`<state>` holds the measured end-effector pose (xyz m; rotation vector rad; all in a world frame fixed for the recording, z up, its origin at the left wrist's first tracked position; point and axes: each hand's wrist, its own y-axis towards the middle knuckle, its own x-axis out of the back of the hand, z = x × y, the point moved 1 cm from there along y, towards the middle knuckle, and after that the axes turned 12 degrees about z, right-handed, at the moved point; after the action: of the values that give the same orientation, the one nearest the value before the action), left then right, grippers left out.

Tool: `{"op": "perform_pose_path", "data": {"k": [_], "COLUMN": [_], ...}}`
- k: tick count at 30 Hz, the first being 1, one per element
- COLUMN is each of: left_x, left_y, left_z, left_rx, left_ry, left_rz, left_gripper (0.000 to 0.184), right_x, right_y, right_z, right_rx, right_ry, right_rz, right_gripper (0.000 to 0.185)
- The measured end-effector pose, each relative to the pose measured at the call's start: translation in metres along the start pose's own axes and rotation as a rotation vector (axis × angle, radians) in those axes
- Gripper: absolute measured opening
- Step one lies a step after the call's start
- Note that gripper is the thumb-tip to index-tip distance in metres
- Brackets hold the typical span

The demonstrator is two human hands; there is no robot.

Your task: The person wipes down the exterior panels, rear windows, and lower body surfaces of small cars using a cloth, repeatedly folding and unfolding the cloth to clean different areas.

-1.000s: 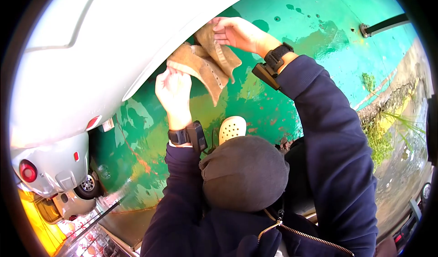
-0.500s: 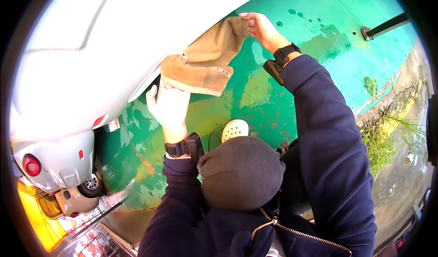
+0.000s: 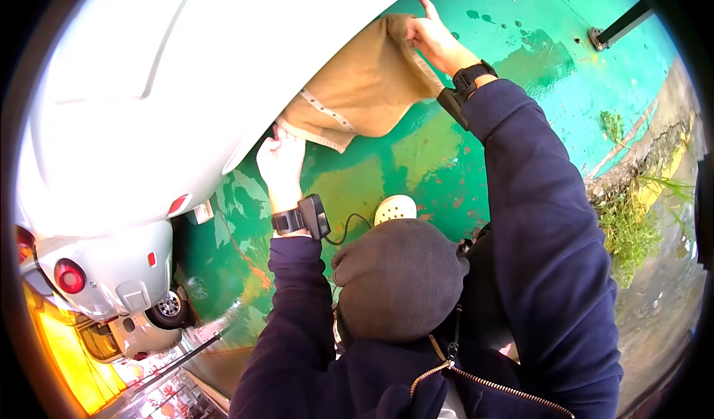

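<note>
Looking down past a yellow surface (image 3: pixel 89 367) at the lower left, then past a pale car (image 3: pixel 111 270) bearing a round red tail light (image 3: pixel 70 276) and, just right of it, a dark-tyred wheel (image 3: pixel 169 305). Leaning in beside a large white car body (image 3: pixel 186 84), curving across the upper left and carrying a red reflector (image 3: pixel 178 205) low on its side. Facing a green painted floor (image 3: pixel 439 166), showing darker blotches and reddish worn specks. Seeing a pale perforated clog (image 3: pixel 395 208) near the middle, partly hidden behind a rounded dark cloth-covered shape (image 3: pixel 401 277). Further right, passing a black post (image 3: pixel 626 23) at the top, then green weeds (image 3: pixel 628 237) beside a rough grey concrete strip (image 3: pixel 662 307).

Reaching up the view with the left hand (image 3: pixel 282 155), wearing a black band at the wrist, curling the fingers closed and pinching the lower left edge of a brown cloth (image 3: pixel 357 84). Spreading that cloth between both hands, along the rim of the white car body, with a row of small holes showing. Angling the right hand (image 3: pixel 437 43) up and leftward from a banded wrist, gripping the upper right edge with partly bent fingers, pointing one digit upward, off the cloth.
</note>
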<state>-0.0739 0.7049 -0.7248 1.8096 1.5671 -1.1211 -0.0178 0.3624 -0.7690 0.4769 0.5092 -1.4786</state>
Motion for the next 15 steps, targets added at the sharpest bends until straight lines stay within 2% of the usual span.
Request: {"op": "perform_pose_path", "data": {"k": [1,2,3,4,7,8,10,12,13,15], "left_x": [0.005,0.009,0.027,0.017,0.013,0.029,0.019,0.009,0.015,0.017], "left_y": [0.004,0.01,0.018,0.018,0.027,0.039,0.053,0.067,0.07,0.071], "left_z": [-0.002,-0.002,-0.002,0.007,0.017,0.012,0.013,0.005,0.001,0.0], "left_rx": [-0.064,-0.126,-0.113,-0.085,-0.138,-0.184,-0.245,-0.28,-0.245,-0.238], "left_ry": [0.026,0.05,-0.045,-0.286,-0.322,-0.424,-0.557,-0.489,-0.478,-0.43], "left_rz": [0.008,0.021,-0.035,-0.002,0.054,0.1,0.229,0.119,0.178,0.13], "left_gripper": [0.029,0.03,0.036,0.044,0.045,0.045,0.051,0.05,0.05,0.049], "right_x": [-0.006,-0.017,-0.03,-0.038,-0.051,-0.051,-0.053,-0.052,-0.047,-0.039], "right_y": [0.002,0.003,0.003,0.004,0.006,0.004,0.0,-0.006,-0.007,-0.007], "right_z": [0.003,-0.001,0.001,-0.001,-0.013,-0.015,-0.011,-0.005,-0.009,-0.006], "right_rx": [0.034,0.029,0.028,0.02,-0.076,-0.159,-0.189,-0.274,-0.26,-0.263], "right_ry": [0.129,0.248,0.261,0.277,0.186,0.198,0.134,0.014,0.01,-0.036], "right_rz": [0.101,0.094,0.091,0.086,0.104,0.115,0.192,0.26,0.312,0.375], "right_gripper": [0.096,0.1,0.101,0.103,0.105,0.098,0.105,0.103,0.104,0.107]}}
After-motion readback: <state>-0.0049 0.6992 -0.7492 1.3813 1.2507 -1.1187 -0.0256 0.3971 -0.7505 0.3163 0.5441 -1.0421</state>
